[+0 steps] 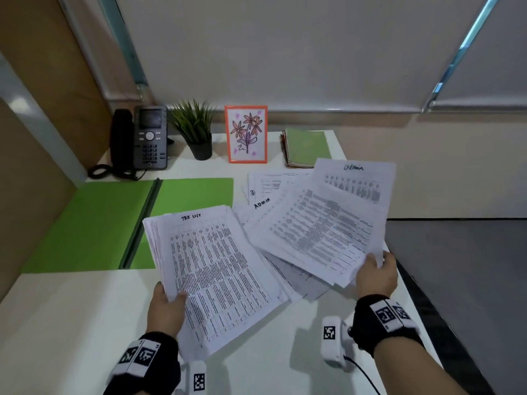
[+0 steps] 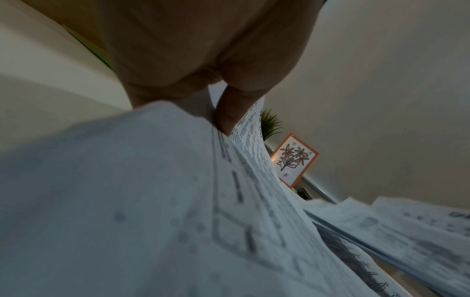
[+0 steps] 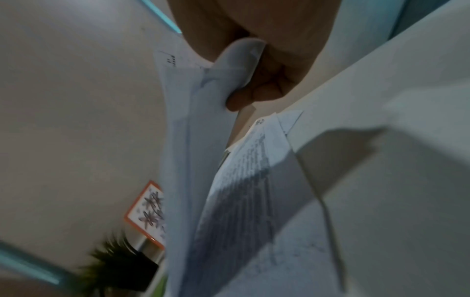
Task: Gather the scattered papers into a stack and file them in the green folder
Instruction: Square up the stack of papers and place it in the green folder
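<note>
The green folder (image 1: 94, 223) lies open on the white desk (image 1: 71, 315), at the left. My left hand (image 1: 168, 305) grips the near left edge of a thick stack of printed papers (image 1: 214, 269), raised off the desk; the left wrist view shows the thumb (image 2: 229, 108) pressed on that stack (image 2: 127, 201). My right hand (image 1: 376, 276) pinches the near corner of a few sheets (image 1: 328, 232) lifted at the right. In the right wrist view those sheets (image 3: 198, 160) run past curled fingers (image 3: 254, 94). More loose papers (image 1: 262, 189) lie fanned beneath, between the two bundles.
Along the back of the desk stand a black desk phone (image 1: 142, 141), a small potted plant (image 1: 196, 132), an orange-framed flower drawing (image 1: 246, 134) and a green spiral notebook (image 1: 305, 148). The desk's right edge (image 1: 410, 280) drops to a dark floor.
</note>
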Motion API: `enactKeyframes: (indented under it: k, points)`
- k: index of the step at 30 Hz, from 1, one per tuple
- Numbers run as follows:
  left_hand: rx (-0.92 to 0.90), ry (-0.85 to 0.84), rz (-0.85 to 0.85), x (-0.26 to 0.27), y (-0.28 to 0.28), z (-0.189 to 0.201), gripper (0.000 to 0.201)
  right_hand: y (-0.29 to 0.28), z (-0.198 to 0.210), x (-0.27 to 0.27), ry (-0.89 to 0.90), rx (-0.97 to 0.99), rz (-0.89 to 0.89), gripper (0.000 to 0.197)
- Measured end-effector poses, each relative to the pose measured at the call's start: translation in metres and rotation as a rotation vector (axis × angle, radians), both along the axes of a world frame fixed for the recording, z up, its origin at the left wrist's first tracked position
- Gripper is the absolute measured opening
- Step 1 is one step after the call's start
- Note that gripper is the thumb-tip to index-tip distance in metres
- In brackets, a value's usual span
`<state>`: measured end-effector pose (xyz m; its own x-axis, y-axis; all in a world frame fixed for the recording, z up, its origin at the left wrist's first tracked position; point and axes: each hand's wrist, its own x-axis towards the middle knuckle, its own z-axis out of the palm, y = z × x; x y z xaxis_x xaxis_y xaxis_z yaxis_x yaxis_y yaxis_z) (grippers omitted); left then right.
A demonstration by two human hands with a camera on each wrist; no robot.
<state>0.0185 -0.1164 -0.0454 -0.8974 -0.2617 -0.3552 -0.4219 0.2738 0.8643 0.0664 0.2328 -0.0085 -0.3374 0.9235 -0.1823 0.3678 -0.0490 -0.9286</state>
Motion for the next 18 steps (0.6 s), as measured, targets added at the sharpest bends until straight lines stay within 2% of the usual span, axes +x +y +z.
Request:
enactKeyframes:
  k: [4,7,10,12,16,18]
  points:
    - [-0.014,-0.061,-0.005,-0.001,-0.008,-0.006,0.034,-0.002,0.015,-0.007,0.122,-0.024,-0.045,0.023]
    - [-0.012,-0.097,-0.013,0.001,-0.009,-0.008,0.037,-0.014,0.023,-0.008,0.186,-0.071,0.015,0.013]
    - [0.035,-0.160,0.008,0.001,-0.009,-0.012,0.040,-0.037,0.018,-0.010,0.174,-0.114,0.114,0.026]
    - [0.081,-0.184,0.043,0.001,-0.008,-0.016,0.044,-0.058,0.006,-0.010,0.135,-0.140,0.187,0.028]
    - [0.253,-0.249,0.179,0.002,-0.002,-0.016,0.062,-0.100,-0.014,-0.002,0.030,-0.159,0.324,0.014]
    - [0.496,-0.327,0.249,0.006,-0.001,-0.022,0.090,-0.117,-0.027,0.004,-0.056,-0.182,0.416,0.008]
